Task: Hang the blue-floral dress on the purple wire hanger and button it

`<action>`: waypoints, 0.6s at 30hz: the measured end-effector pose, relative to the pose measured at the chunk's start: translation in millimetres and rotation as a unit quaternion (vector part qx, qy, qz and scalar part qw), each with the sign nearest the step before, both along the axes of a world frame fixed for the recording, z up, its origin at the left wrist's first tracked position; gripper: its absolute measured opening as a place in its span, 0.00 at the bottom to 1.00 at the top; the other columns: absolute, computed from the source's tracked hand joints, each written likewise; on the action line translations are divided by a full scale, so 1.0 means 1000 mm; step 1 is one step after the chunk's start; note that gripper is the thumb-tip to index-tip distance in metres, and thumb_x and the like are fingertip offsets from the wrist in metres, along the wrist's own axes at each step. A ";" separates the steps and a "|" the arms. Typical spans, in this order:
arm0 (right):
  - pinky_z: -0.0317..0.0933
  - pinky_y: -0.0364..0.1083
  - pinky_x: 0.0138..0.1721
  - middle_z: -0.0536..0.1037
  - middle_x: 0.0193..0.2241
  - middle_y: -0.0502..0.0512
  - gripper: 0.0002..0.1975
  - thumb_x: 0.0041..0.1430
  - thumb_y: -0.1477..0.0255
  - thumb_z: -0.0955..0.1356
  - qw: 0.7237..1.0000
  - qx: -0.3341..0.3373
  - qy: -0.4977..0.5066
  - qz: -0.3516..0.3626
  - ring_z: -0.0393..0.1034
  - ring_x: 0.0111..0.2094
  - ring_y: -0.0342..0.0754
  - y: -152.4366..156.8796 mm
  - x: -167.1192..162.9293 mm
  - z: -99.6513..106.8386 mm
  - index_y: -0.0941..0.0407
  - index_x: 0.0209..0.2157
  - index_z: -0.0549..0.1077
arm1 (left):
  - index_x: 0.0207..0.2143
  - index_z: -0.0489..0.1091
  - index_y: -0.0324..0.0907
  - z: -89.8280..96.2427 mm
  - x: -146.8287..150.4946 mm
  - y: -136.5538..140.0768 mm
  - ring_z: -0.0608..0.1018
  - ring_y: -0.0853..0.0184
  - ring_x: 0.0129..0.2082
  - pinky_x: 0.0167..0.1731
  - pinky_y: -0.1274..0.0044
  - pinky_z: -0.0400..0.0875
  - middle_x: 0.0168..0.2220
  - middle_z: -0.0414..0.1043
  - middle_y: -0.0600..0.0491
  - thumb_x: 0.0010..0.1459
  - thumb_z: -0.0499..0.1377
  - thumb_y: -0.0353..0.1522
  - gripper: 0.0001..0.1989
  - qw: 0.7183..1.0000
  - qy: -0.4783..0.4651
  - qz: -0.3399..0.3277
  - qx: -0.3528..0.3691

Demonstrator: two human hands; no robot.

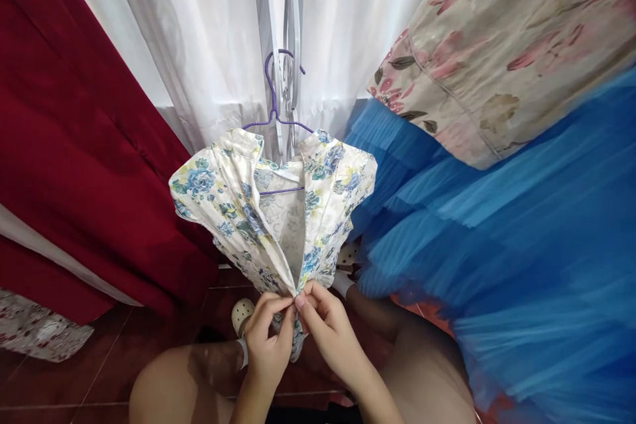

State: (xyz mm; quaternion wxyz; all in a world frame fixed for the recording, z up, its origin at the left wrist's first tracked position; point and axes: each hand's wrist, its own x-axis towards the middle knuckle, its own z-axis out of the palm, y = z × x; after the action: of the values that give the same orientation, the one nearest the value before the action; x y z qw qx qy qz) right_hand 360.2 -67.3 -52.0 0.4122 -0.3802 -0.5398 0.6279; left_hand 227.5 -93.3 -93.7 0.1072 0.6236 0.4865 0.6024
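Where the floral garment (233,212) hangs: mid-view on a purple hanger (273,106), in front of a white curtain (209,26), its front parted in a narrow V; whether the hook has caught on the pale upright bars (297,20) is hard to tell.
Left hand (268,331): thumb and forefinger closed in a pinch on the cloth at the foot of the V, the other fingers curled.
Right hand (328,328): pinching just beside it, the two sets of fingertips close together; any small fastener between them is hidden.
Cloth: appears thin, soft and faintly shiny, so probably light, limp, a little slippery and quick to crease.
Front edges (279,246): seemingly the firmest place to take hold, one in each hand, near the meeting point; a small fingertip pinch should do, as a hard tug could strain the seam.
Shoulders: draped over the hanger, which looks slim and likely to swing if pulled.
Right side: blue tulle (521,232), with a beige flowered cloth (462,79) above it.
Left side: dark red fabric (74,112).
Below: reddish floor tiles (114,371) and a pale clog (242,315) near the left hand.
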 end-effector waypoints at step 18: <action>0.41 0.41 0.16 0.66 0.11 0.44 0.16 0.58 0.60 0.71 0.987 0.043 0.130 -0.080 0.48 0.12 0.36 0.100 -0.033 0.112 0.59 0.27 0.75 | 0.35 0.71 0.40 0.015 -0.001 -0.011 0.74 0.70 0.31 0.34 0.80 0.69 0.30 0.70 0.54 0.63 0.58 0.23 0.05 0.999 0.020 -0.001 -0.044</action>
State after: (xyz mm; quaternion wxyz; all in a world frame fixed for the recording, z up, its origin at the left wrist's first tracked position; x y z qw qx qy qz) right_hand 326.9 32.2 60.2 0.5432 -0.3196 -0.4760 0.6134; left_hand 226.9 -104.5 -78.6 0.1254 0.6305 0.5138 0.5681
